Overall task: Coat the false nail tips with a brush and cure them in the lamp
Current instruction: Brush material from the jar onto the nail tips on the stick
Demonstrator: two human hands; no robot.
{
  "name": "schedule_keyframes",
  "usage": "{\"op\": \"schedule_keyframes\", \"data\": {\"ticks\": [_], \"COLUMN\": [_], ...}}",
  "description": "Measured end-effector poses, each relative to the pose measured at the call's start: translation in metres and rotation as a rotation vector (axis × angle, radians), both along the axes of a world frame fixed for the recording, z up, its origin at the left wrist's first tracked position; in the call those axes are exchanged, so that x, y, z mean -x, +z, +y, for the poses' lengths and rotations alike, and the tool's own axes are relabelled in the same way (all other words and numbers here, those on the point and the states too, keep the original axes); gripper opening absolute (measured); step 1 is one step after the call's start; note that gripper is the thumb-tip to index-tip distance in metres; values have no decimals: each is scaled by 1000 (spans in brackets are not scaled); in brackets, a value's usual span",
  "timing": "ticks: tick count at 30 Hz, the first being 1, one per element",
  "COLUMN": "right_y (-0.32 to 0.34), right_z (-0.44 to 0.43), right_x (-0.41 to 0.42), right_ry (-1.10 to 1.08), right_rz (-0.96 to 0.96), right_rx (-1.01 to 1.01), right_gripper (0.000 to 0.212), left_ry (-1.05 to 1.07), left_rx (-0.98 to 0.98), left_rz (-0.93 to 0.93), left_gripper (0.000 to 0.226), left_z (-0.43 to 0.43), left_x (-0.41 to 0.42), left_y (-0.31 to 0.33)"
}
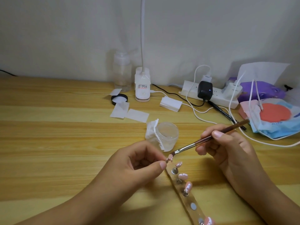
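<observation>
At the back left a clear bottle (122, 73) stands beside the white gooseneck lamp (142, 88); nearer, the left hand (139, 166) pinches a pink nail tip (169, 159) between thumb and finger, just above the end of a clear holder strip (193, 206) that carries more tips; an open jar (168, 135) sits just behind; the brush (188, 146) slants down with its bristles touching the held tip; the right hand (227, 148) grips its handle like a pen.
</observation>
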State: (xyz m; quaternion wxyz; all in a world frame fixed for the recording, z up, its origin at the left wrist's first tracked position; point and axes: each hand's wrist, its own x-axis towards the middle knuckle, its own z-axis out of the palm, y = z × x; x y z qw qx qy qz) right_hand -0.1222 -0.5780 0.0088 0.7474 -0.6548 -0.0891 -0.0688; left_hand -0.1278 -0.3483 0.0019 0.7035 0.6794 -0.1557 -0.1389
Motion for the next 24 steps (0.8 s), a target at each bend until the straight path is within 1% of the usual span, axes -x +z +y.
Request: {"op": "schedule_keyframes", "data": {"ticks": [3,7,9,10,13,17,18,20,22,24], "right_y": [1,2,1,0,-4,-5,-5,-3,-1,-2], "right_z": [-3,-2,-1,0,-2,-4,-4,-3,-1,0], "right_x": [0,1,1,1,-2,-6,-6,-4,-2,-1], "right_ry": [54,150,165,154,71,11,26,91,155,168], "right_rz": [-33,-16,-3,3,16,6,-5,-28,-32,-28], "right_rx": [-54,-65,-38,-34,-26,-60,-74,-76,-48,-17], "right_gripper": [32,19,16,16,29,31,32,25,21,20], "left_ry": [-7,0,0,-2,-14,-23,-24,-27,-35,-45], "left_rx": [2,6,12,19,49,78,79,78,78,79], "left_rz": [2,22,27,31,37,32,31,29,32,34], "left_gripper": [22,8,6,5,10,18,18,18,18,16], "left_z": [1,0,0,0,0,0,0,1,1,2], "left_x": [0,0,1,1,-1,-2,-2,-2,-2,-2], "left_y": [-1,1,1,1,0,-4,-4,-5,-5,-4]}}
